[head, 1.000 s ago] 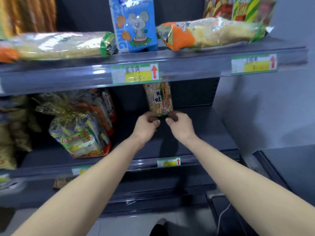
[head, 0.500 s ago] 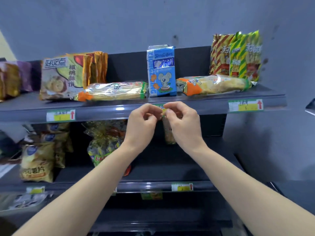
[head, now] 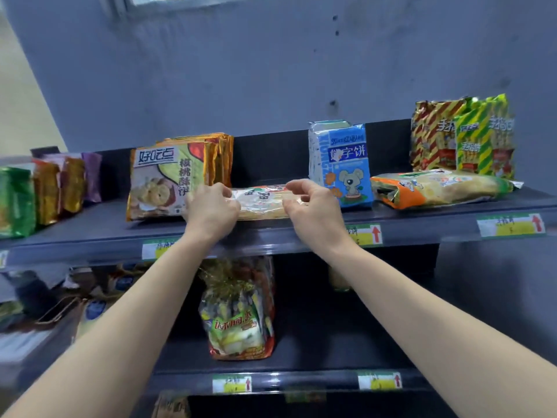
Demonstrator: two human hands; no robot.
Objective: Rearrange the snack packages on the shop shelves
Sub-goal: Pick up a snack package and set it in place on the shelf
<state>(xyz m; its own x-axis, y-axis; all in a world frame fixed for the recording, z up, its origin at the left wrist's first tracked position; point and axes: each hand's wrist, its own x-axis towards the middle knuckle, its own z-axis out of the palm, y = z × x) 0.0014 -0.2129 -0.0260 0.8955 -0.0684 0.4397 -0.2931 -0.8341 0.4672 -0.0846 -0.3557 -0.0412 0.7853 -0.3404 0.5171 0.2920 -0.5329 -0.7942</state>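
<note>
Both are leaving the lower shelf [head: 331,351] | left grip [head: 211,210] and right grip [head: 313,211] are pinching the ends of the long cracker pack [head: 262,203], lying flat on the top shelf [head: 99,233] beside the blue box [head: 343,164] | repositioning is probably starting

At ten o'clock, the gold cookie pack [head: 162,182] reads 好吃点 on a white banner, with 核桃酥饼 running down its face. At one o'clock, the blue box [head: 346,164] carries "XiongZiBing" above large characters ending 字饼. At two o'clock, the striped bags [head: 461,140] start with 主, and the rest is unclear. The shelf tags [head: 511,226] at three o'clock show red up-arrows, their writing blurred. The long pack [head: 262,203] is unreadable.
</note>
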